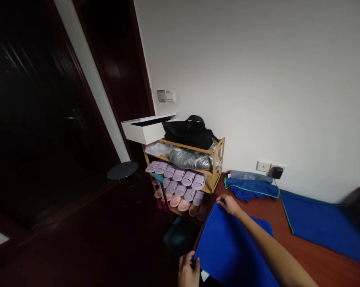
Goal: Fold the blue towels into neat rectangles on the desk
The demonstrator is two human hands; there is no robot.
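Note:
A plain blue cloth (pixel 224 243) hangs partly spread between my two hands at the table's left edge. My right hand (pixel 229 205) reaches forward and pinches its far left corner. Lower down, my left hand (pixel 189 270) grips the near left corner, beside a small white tag (pixel 204 275). The cloth's right part lies on the reddish-brown table (pixel 311 255), partly hidden by my right forearm. Another blue cloth with green edging (pixel 323 223) is laid flat to the right.
By the wall lie a folded blue green-edged cloth (pixel 251 188) and a rolled grey-blue cloth (pixel 250 176). A black plug (pixel 277 172) sits in the socket. Left of the table stand a wooden rack (pixel 216 163) with several slippers (pixel 178 174), a black bag (pixel 190 133), and a round stool (pixel 122 170).

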